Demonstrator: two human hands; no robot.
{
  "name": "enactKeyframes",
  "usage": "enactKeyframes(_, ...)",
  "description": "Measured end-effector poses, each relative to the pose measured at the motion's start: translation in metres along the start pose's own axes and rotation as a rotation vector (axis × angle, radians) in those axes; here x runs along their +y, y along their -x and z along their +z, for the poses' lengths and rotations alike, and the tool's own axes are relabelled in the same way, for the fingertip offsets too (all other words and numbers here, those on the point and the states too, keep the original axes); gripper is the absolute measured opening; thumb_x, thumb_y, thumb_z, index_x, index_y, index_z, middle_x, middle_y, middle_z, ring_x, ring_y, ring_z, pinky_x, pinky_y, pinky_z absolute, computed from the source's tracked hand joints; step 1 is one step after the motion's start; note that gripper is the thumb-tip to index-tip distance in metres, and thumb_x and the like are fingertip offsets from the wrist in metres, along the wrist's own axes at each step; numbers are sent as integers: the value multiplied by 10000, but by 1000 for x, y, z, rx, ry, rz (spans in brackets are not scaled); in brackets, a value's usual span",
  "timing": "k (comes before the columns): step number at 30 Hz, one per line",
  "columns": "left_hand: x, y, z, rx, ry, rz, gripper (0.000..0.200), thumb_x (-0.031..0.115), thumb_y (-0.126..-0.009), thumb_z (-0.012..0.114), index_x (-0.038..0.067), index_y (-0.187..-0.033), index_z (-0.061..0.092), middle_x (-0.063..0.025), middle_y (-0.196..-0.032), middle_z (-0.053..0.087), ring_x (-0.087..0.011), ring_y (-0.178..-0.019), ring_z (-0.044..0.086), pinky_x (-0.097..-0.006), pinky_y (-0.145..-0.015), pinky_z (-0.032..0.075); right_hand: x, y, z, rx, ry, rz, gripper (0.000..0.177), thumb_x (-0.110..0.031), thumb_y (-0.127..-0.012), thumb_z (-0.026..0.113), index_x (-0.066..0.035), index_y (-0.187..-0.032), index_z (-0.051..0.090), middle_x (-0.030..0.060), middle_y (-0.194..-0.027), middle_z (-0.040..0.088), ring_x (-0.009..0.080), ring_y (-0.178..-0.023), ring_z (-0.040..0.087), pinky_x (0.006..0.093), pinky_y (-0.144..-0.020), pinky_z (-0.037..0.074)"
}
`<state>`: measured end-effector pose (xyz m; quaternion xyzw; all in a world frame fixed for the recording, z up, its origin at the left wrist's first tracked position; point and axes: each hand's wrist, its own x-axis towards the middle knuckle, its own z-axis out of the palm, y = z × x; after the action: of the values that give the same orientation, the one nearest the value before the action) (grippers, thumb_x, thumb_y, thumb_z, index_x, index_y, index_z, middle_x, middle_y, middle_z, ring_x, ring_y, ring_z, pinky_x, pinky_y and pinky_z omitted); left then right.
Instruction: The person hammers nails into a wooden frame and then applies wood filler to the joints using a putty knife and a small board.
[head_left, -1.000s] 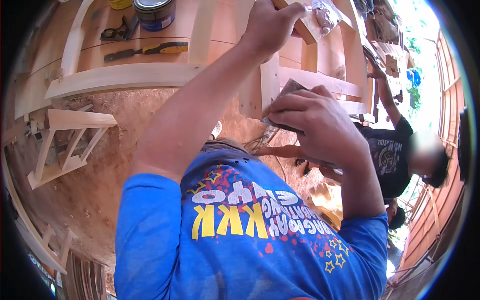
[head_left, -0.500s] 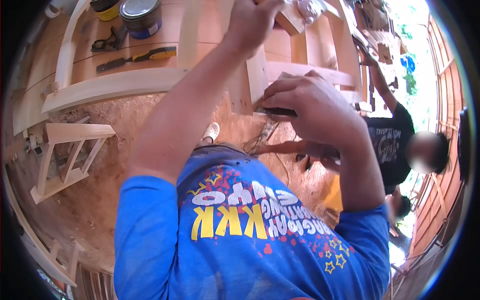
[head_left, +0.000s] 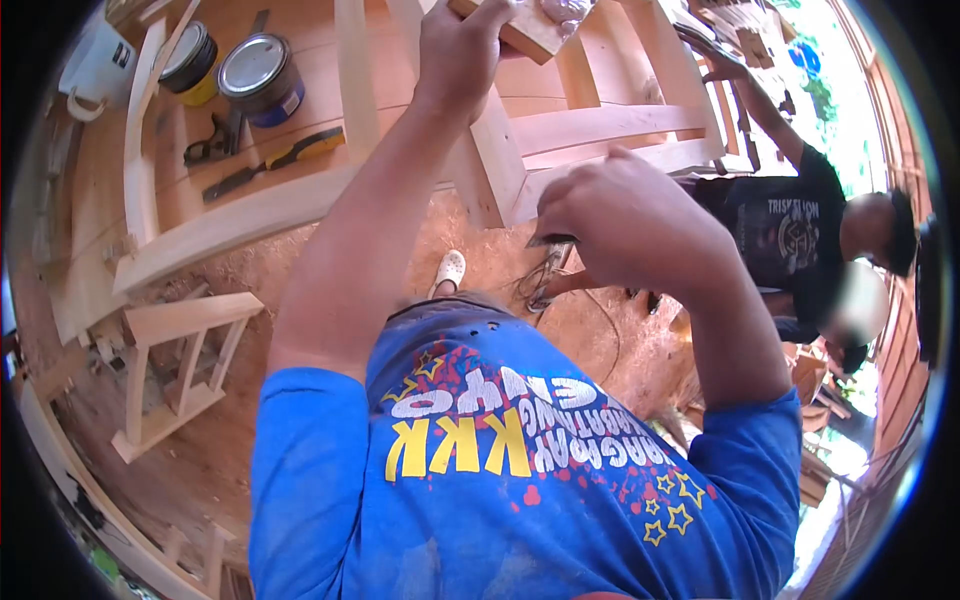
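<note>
My left hand grips a small wooden board at the top of the head view. A glossy, putty-like lump sits on that board. Closed fingers of my right hand hold a dark flat scraper, mostly hidden by the hand. This hand is just in front of a pale wooden frame, near the lower end of one upright. A gap shows between the scraper's visible edge and the wood.
Two lidded cans, one silver-topped, a yellow-and-black tool and a black clamp-like object lie beyond the frame. A white bucket stands far left, a small wooden stand below. People in dark shirts are at right.
My right hand with the scraper has come away from the wood toward me. My left hand still holds the board. The whole view has shifted a little.
</note>
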<state>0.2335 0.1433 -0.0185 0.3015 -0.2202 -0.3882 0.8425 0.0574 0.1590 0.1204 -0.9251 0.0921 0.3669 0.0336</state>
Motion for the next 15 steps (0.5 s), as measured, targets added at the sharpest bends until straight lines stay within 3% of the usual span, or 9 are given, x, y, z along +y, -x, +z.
enactKeyframes(1,-1,0,3,5,39,-8,391,184,-984,607,-72,-1279,596,-141,-1111,700,-208,-933,735,-349,-807,640,5,13,11,191,-91,-92,407,-56,-741,752,-97,-1145,777,53,-1159,751,276,-1046,701,414,-893,519)
enactKeyframes(5,-1,0,-2,-32,-43,-45,410,180,-983,606,-72,-1305,575,-149,-1146,693,-226,-990,734,-337,-835,635,1,48,48,590,-728,-72,405,92,-772,649,-46,-1142,742,138,-1181,728,306,-1144,687,406,-980,535)
enactKeyframes(8,-5,-3,-4,-39,-21,-73,390,169,-974,632,-45,-1294,570,-139,-1159,680,-236,-1031,719,-356,-861,629,-19,56,109,789,-1113,66,413,112,-840,623,-37,-1212,724,141,-1225,711,279,-1199,666,378,-995,513)
enactKeyframes(9,-7,-5,-6,-9,-8,-67,364,154,-964,652,-20,-1274,573,-129,-1165,670,-230,-1040,708,-374,-873,624,-30,50,138,852,-1280,120,372,89,-915,609,-27,-1256,704,123,-1281,685,214,-1222,638,326,-993,496)
enactKeyframes(11,-10,-7,-11,2,32,-67,329,105,-932,693,24,-1232,583,-96,-1154,658,-215,-1056,692,-389,-863,621,-50,31,181,963,-1472,138,367,75,-939,604,-34,-1277,696,102,-1311,668,185,-1240,616,311,-999,491)
enactKeyframes(15,-10,-7,-8,-3,5,-150,340,162,-947,664,6,-1241,594,-103,-1210,669,-242,-1119,677,-414,-955,583,-90,-5,225,1172,-1728,149,371,59,-970,590,-52,-1311,682,69,-1344,643,149,-1260,586,294,-1007,485)
